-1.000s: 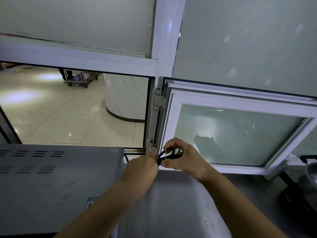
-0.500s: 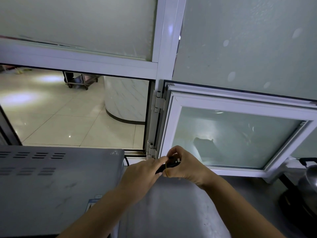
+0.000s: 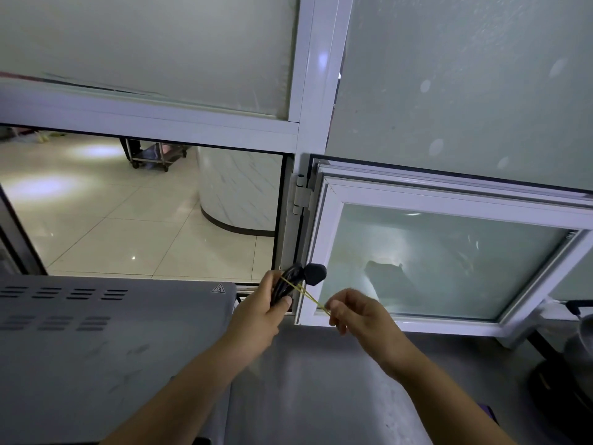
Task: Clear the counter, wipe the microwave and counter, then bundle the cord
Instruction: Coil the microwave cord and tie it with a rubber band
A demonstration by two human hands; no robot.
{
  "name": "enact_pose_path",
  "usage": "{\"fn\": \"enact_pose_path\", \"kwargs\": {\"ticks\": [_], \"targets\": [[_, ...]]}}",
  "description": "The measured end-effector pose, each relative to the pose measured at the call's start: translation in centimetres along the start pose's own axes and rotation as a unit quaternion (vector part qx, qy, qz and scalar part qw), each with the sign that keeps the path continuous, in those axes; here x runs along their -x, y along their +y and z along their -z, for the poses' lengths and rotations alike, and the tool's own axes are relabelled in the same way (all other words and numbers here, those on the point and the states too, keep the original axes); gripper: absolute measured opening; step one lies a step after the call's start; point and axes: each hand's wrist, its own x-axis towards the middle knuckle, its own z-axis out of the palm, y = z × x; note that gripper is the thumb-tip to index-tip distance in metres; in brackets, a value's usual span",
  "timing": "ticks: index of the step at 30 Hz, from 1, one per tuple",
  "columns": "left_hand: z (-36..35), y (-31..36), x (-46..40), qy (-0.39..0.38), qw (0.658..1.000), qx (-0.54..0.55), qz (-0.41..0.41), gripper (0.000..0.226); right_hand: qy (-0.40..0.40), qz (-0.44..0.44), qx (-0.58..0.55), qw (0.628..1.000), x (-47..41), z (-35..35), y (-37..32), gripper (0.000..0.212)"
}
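My left hand (image 3: pixel 261 311) grips a folded bundle of black cord (image 3: pixel 287 284) upright, with the black plug (image 3: pixel 314 273) sticking out at its top. A yellow rubber band (image 3: pixel 309 297) is looped round the bundle and stretched tight to the right. My right hand (image 3: pixel 356 311) pinches the band's far end, a hand's width from the cord. The grey microwave (image 3: pixel 106 345) fills the lower left, its top facing me. The steel counter (image 3: pixel 308 380) lies below both forearms.
An open white-framed window sash (image 3: pixel 442 261) swings inward just behind my right hand. A white hinge post (image 3: pixel 300 200) stands behind the cord. A metal kettle on a dark base (image 3: pixel 574 358) sits at the right edge. A tiled floor shows through the opening beyond the microwave.
My hands were together on the cord. My right hand has pulled away to the lower right, stretching the yellow band, and the plug now shows above my left hand.
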Motion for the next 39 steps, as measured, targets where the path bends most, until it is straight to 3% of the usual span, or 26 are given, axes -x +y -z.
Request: {"fn": "enact_pose_path", "kwargs": {"ticks": [3,5,10,14,18,20,22,25,29,30,32,36,39], "targets": [[-0.3,1.0,-0.3,-0.019,0.989,0.134,0.058,0.020,-0.024,0.086,0.102,0.991,0.6,-1.6,0.2,0.015],[-0.6,1.3,-0.5,-0.022,0.976,0.194,0.098,0.015,-0.027,0.131,0.096,0.986,0.7,-2.6,0.1,0.017],[0.0,1.3,-0.8,-0.027,0.934,0.309,0.180,0.012,-0.052,0.106,-0.032,0.992,0.4,-3.2,-0.3,0.030],[0.3,1.1,-0.5,-0.052,0.929,0.310,0.194,0.017,-0.074,0.091,-0.120,0.986,0.6,-3.4,-0.6,0.038],[1.0,1.1,-0.7,-0.008,0.898,0.378,0.224,0.019,-0.107,0.096,-0.221,0.965,0.7,-3.5,-0.2,0.039],[1.5,1.0,-0.6,-0.017,0.904,0.370,0.214,0.016,-0.063,0.068,-0.376,0.922,0.7,-3.6,0.0,0.030],[1.4,1.0,-0.2,-0.055,0.930,0.313,0.186,0.018,-0.008,0.014,-0.555,0.832,0.3,-3.1,0.3,0.026],[0.6,1.0,0.4,-0.085,0.946,0.275,0.147,0.018,0.020,-0.034,-0.696,0.717,-0.1,-2.2,0.9,0.005],[0.6,1.3,0.4,-0.086,0.942,0.305,0.107,0.020,-0.004,-0.063,-0.746,0.663,-0.4,-2.6,1.1,0.070],[0.6,1.4,0.5,-0.096,0.948,0.291,0.084,0.022,-0.007,-0.064,-0.744,0.665,-0.4,-2.7,1.0,0.078],[0.4,1.6,0.7,-0.122,0.967,0.222,0.034,0.026,0.000,-0.072,-0.710,0.700,-0.5,-2.7,0.8,0.073],[0.3,1.4,0.7,-0.120,0.989,0.074,-0.031,0.035,0.008,-0.036,-0.553,0.832,-0.4,-1.7,0.2,0.050],[0.2,0.9,0.6,-0.073,0.987,-0.115,-0.088,0.031,-0.025,-0.010,-0.439,0.898,-0.2,-0.6,-0.1,0.089]]}}
